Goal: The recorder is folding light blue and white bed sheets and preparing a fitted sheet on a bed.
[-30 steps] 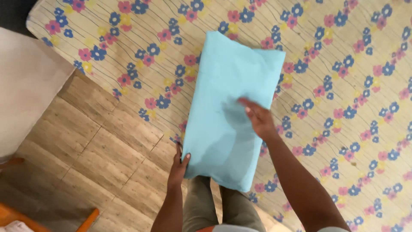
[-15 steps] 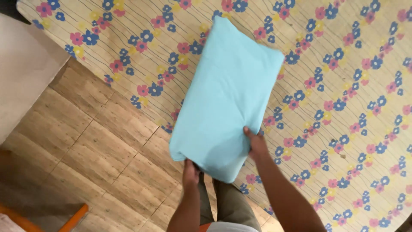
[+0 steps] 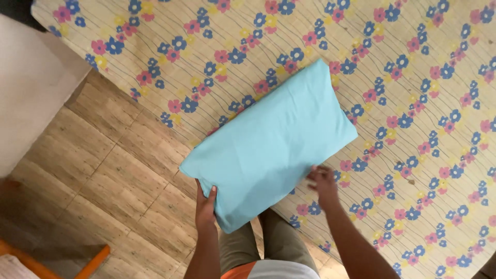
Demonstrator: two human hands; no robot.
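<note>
I see my left hand point(image 3: 205, 206) pinching the near corner of the light-blue rectangular fabric pillow point(image 3: 274, 142). Right hand point(image 3: 323, 182) lies at the pillow's near edge, blurred; its grip I cannot tell. Pillow lies on the flowered yellow bedsheet point(image 3: 413, 103).

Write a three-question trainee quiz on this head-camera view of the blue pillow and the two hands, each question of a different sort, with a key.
1. True or false: the light blue pillow lies wholly on the wooden floor.
2. Which hand grips the pillow's near corner? A) left hand B) right hand C) neither
3. Fill in: the pillow rests on a flowered ____.

Key
1. False: it lies mostly on the flowered sheet, with its near corner past the edge, over the floor.
2. A: the left hand grips the corner, while the right hand sits at the pillow's long edge; whether it grips is blurred.
3. sheet
</note>
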